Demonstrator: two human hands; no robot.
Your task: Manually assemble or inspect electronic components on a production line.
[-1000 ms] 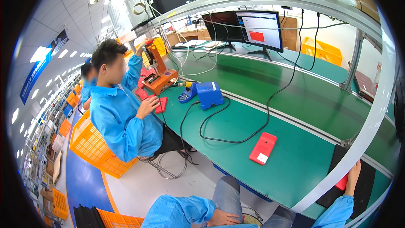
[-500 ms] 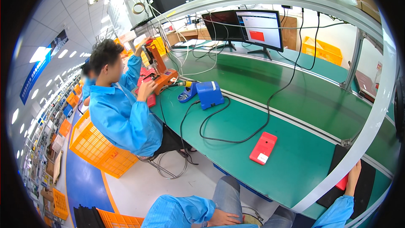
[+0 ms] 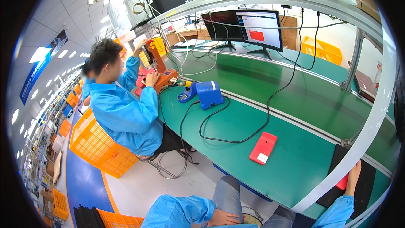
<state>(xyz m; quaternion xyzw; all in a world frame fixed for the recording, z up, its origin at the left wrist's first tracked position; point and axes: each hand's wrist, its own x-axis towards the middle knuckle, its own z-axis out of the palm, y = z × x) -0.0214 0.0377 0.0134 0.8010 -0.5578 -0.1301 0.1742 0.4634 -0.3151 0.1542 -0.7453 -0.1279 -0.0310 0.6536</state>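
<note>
Sitting at a green table (image 3: 295,173), wearing blue sleeves (image 3: 181,209). Resting the left hand (image 3: 223,218) on the thigh (image 3: 227,196) below the table's edge, gripping nothing with it, laying its fingers out loose and fairly straight. Holding the right hand (image 3: 353,176) beside a red box (image 3: 342,182) on a black mat (image 3: 365,188) at the table's right end, pointing its fingers away from the body along the box's right side. Seeing only part of that box past a white post (image 3: 358,150), so not being able to tell whether gripping it or just touching it.

Seeing a second red box (image 3: 264,145) lying flat on the open tabletop, bearing a white label (image 3: 262,158) at its near end, well apart from both hands. Seeing a blue station (image 3: 210,96) farther left, standing just beside a blue stand (image 3: 185,97), and a black cord (image 3: 268,116) looping over the green surface. Sharing the table with a co-worker (image 3: 126,109) in a blue jacket, working at an orange press (image 3: 157,65). Facing two screens (image 3: 261,29) standing beyond.
</note>
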